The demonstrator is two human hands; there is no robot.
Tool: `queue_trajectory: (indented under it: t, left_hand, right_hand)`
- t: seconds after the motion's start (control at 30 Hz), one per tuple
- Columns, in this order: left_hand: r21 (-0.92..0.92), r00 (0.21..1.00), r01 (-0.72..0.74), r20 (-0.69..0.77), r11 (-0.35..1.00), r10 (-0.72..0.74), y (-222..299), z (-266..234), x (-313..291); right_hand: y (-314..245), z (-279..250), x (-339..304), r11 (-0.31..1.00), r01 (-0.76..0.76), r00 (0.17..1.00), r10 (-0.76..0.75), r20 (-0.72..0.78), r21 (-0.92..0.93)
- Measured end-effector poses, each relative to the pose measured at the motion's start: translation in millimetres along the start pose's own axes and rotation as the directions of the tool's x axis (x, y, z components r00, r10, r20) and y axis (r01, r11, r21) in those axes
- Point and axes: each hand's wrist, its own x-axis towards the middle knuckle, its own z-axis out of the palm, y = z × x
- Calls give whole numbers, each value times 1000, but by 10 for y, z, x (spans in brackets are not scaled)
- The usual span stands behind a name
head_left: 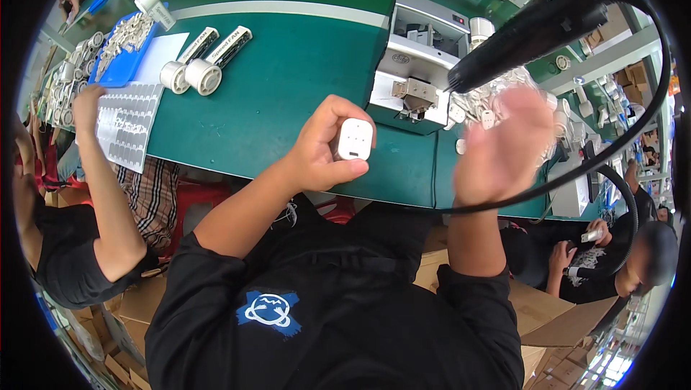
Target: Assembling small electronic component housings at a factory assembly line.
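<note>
My left hand [324, 147] is closed around a white rounded plastic housing [355, 139], gripping its edges between thumb and fingers. Small holes and one dark slot show on the housing's face. My right hand [504, 147] is raised and smeared by motion, so its fingers cannot be made out. It is close to a heap of white plastic parts [497, 102]. Above it hangs a black electric screwdriver [529, 34], its tip pointing down-left at a grey-and-white screw feeder [417, 66] on the bench.
Two white fans [204, 77] with boxes lie left on the green bench [273, 66]. Beyond them are a blue tray [124, 62] of small parts and a grey sheet [129, 124]. A black cable [561, 187] arcs across the right side. Co-workers sit on both sides.
</note>
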Motion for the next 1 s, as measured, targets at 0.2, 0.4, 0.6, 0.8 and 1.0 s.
queue_trajectory:
  t: [0.2,0.4,0.6,0.8,1.0]
  left_hand:
    - [101,989,-146,20,984,145,-71,78,-29]
    - [227,971,26,-238,973,30,-13,194,-102]
    - [286,987,17,-156,958,29,-74,170,-72]
    - [292,986,50,-165,955,-1,-107,153,-112]
    - [228,983,50,-184,972,-7,-99,153,-131]
  right_hand:
    - [216,210,666,688,-478,855,506,110,546]
    - [231,291,495,630,-458,825,564,36,627]
    - [387,346,271,562,-549,780,610,138,619]
    - [321,289,196,567,-479,845,506,177,670]
    - [463,327,245,601,-454,855,501,132,658]
